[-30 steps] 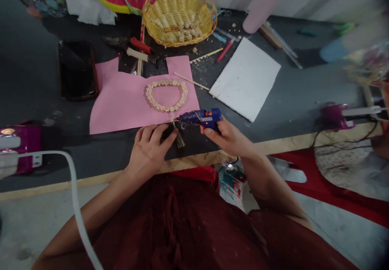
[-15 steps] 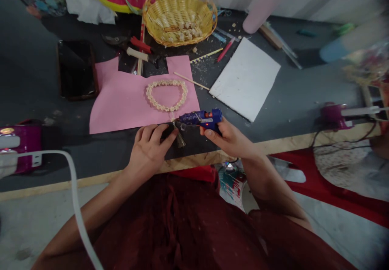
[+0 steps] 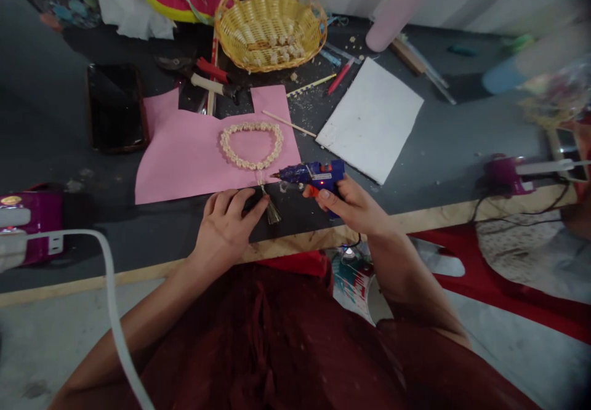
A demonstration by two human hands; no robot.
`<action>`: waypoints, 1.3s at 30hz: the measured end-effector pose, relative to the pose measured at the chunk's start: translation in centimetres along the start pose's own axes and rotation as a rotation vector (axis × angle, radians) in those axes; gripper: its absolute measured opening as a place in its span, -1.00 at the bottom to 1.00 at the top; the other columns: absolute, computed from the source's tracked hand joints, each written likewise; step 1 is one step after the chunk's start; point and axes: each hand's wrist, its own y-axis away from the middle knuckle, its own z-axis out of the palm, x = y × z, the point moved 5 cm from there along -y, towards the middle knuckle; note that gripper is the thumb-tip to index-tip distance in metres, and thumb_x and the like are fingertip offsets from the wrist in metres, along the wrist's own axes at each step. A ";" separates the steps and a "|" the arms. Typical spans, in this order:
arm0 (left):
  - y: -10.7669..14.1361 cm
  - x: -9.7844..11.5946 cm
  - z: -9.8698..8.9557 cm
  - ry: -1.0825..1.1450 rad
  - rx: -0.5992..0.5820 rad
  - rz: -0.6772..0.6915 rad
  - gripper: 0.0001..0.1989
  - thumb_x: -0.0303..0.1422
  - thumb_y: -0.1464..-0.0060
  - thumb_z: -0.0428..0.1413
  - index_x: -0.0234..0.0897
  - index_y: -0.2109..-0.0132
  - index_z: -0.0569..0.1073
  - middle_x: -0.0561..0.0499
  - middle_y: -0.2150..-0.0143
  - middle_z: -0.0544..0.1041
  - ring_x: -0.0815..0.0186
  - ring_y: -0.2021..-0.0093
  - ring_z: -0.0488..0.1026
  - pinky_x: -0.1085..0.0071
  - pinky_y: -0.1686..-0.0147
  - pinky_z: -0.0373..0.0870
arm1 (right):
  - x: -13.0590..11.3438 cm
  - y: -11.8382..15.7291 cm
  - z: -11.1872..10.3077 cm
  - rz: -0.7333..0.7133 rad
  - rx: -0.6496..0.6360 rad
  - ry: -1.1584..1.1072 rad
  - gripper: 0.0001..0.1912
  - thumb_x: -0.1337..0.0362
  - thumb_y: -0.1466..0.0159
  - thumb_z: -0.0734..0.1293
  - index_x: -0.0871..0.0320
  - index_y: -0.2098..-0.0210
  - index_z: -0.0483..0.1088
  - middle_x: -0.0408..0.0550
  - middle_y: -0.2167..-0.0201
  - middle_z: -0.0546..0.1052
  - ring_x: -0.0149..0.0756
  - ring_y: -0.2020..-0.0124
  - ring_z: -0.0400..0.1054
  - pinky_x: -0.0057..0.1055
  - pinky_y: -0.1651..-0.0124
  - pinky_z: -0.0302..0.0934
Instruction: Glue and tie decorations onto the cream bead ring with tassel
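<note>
In the head view, my right hand (image 3: 355, 204) is closed round a blue hot glue gun (image 3: 318, 173) with an orange trigger and a small lit red light. Its nozzle points left and sits a little apart from the cord above a tassel (image 3: 272, 212). My left hand (image 3: 228, 219) is closed at the top of this tassel, with the thumb against it; the other fingertips are partly hidden. The tassel hangs from a bracelet of pale, knobbly beads (image 3: 252, 125), which lies in a loop on a pink sheet (image 3: 184, 151).
Behind the sheet lie pliers (image 3: 212, 84) and a yellow wicker basket (image 3: 272, 22) with small pale pieces. A white board (image 3: 372, 120) and a thin stick (image 3: 290, 124) lie to the right. A phone (image 3: 115, 107) and a purple power strip (image 3: 41, 225) with a white cable are on the left.
My right hand has drawn the glue gun to the right, and its nozzle has come away from the cord above the tassel. My left hand has stayed in place at the tassel.
</note>
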 end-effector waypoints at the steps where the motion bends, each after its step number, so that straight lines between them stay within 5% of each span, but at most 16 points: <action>1: 0.0 0.0 0.0 -0.003 0.000 -0.001 -0.47 -0.55 -0.16 0.01 -0.12 -0.24 0.38 -0.14 -0.15 0.42 0.05 -0.06 0.30 0.06 -0.04 0.29 | 0.2 0.1 -0.3 0.021 0.021 -0.053 -0.63 -0.03 -0.35 0.26 0.15 0.12 0.41 -0.10 0.35 0.43 -0.42 0.42 0.27 -0.43 0.39 0.22; 4: 0.0 0.0 -0.1 -0.002 0.000 -0.002 -0.46 -0.55 -0.15 0.02 -0.10 -0.24 0.39 -0.14 -0.14 0.43 0.05 -0.06 0.30 0.06 -0.04 0.30 | 0.8 0.5 -2.6 0.095 0.170 -0.186 -0.63 -0.06 -0.28 0.33 0.13 0.19 0.39 -0.13 0.40 0.44 -0.44 0.47 0.29 -0.45 0.43 0.20; 9: 0.0 0.1 -0.1 -0.002 0.005 -0.002 -0.46 -0.56 -0.14 0.02 -0.11 -0.24 0.40 -0.14 -0.13 0.43 0.04 -0.06 0.31 0.06 -0.04 0.29 | 2.7 0.8 -9.8 0.207 0.546 -0.203 -0.69 0.01 -0.21 0.41 0.11 0.32 0.36 -0.15 0.50 0.43 -0.45 0.53 0.31 -0.46 0.48 0.17; 13: 0.0 0.1 -0.1 -0.010 0.010 -0.003 -0.46 -0.57 -0.13 0.02 -0.12 -0.23 0.41 -0.15 -0.14 0.43 0.03 -0.05 0.31 0.05 -0.03 0.29 | 5.1 -0.1 -14.2 0.352 0.630 -0.101 -0.74 0.03 -0.27 0.33 0.09 0.38 0.35 -0.16 0.58 0.38 -0.40 0.56 0.25 -0.37 0.44 0.21; 18: -0.1 0.2 -0.2 -0.017 0.015 0.004 -0.46 -0.58 -0.13 0.00 -0.12 -0.23 0.41 -0.15 -0.12 0.44 0.05 -0.04 0.31 0.06 -0.02 0.30 | 4.7 0.2 -16.6 0.441 0.661 0.671 -0.66 0.02 -0.28 0.27 0.12 0.49 0.40 0.00 0.50 0.46 -0.14 0.36 0.36 0.01 0.13 0.28; 20: -0.1 0.2 -0.2 -0.022 0.016 0.001 -0.45 -0.59 -0.12 0.00 -0.12 -0.22 0.41 -0.14 -0.13 0.44 0.05 -0.04 0.31 0.06 -0.02 0.30 | 3.4 0.8 -15.9 0.369 0.750 0.842 -0.75 0.11 -0.27 0.29 0.16 0.35 0.45 0.12 0.30 0.51 -0.03 0.16 0.36 0.16 -0.04 0.16; 22: -0.1 0.1 -0.2 -0.026 0.020 0.002 -0.45 -0.59 -0.12 0.00 -0.11 -0.22 0.41 -0.14 -0.13 0.43 0.05 -0.05 0.31 0.06 -0.03 0.30 | 2.1 1.0 -13.6 0.231 0.770 0.869 -0.77 0.19 -0.30 0.26 0.17 0.15 0.46 0.14 0.10 0.50 -0.10 0.06 0.34 0.03 -0.13 0.15; 24: -0.1 0.1 -0.2 -0.025 0.021 0.003 -0.45 -0.59 -0.12 0.00 -0.11 -0.22 0.41 -0.15 -0.13 0.44 0.05 -0.05 0.31 0.06 -0.03 0.31 | 1.4 0.3 -10.0 0.088 0.619 0.842 -0.81 0.22 -0.30 0.28 0.12 0.17 0.48 0.02 0.16 0.54 -0.26 0.17 0.39 -0.23 -0.02 0.27; 26: -0.1 0.1 -0.1 -0.021 0.019 -0.001 -0.44 -0.59 -0.12 0.00 -0.10 -0.22 0.41 -0.15 -0.13 0.44 0.06 -0.06 0.31 0.05 -0.04 0.31 | 0.6 -0.7 -5.5 -0.179 0.332 0.719 -0.82 0.26 -0.32 0.27 0.13 0.18 0.49 0.03 0.20 0.55 -0.25 0.17 0.42 -0.27 0.05 0.31; 29: -0.1 0.0 0.0 -0.009 0.020 -0.003 -0.44 -0.58 -0.11 0.01 -0.09 -0.23 0.40 -0.15 -0.13 0.44 0.05 -0.06 0.31 0.05 -0.04 0.31 | 0.6 -1.8 -1.6 -0.283 0.167 0.629 -0.82 0.31 -0.34 0.26 0.12 0.14 0.49 0.03 0.17 0.55 -0.23 0.13 0.44 -0.27 0.06 0.32; 39: 0.0 -0.1 0.0 0.049 0.004 -0.021 -0.43 -0.56 -0.11 0.04 -0.07 -0.24 0.39 -0.15 -0.14 0.43 0.03 -0.06 0.32 0.03 -0.03 0.30 | 0.9 -3.2 -0.3 -0.214 0.131 0.805 -0.80 0.28 -0.39 0.20 0.12 0.18 0.46 0.04 0.18 0.51 -0.22 0.17 0.41 -0.29 0.12 0.29</action>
